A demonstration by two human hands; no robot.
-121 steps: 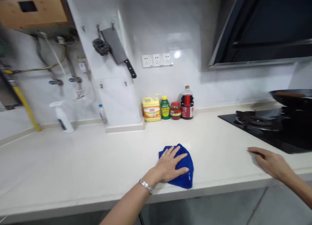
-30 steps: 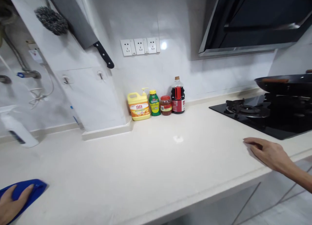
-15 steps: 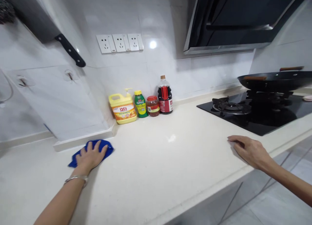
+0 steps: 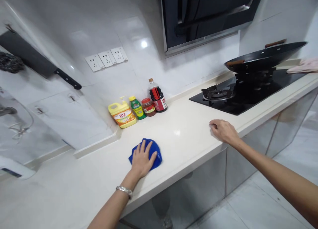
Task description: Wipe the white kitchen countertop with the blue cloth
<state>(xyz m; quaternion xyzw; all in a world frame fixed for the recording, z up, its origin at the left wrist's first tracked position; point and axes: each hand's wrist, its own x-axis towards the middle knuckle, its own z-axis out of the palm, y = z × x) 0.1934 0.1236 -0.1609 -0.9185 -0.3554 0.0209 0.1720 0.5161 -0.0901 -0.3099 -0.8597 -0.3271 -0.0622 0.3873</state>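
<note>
My left hand point(image 4: 142, 159) lies flat with its fingers spread on a blue cloth point(image 4: 155, 153), pressing it against the pale countertop point(image 4: 99, 176). The cloth sticks out around the fingertips and past the thumb. A silver bracelet point(image 4: 124, 191) circles the left wrist. Over on the right, my right hand point(image 4: 225, 131) rests near the counter's front edge, its fingers curled in and nothing visible in them.
Against the wall stand a yellow detergent jug point(image 4: 123, 115), a green bottle point(image 4: 137, 108), a red-lidded jar point(image 4: 148, 107) and a dark sauce bottle point(image 4: 158, 98). A wok point(image 4: 263, 58) sits on the black gas hob point(image 4: 238, 96). A cleaver point(image 4: 32, 55) hangs at left.
My left hand has slid the blue cloth from beside the wall ledge rightward, closer to the front edge. The fingers of my right hand are more curled. The view has turned and tilted.
</note>
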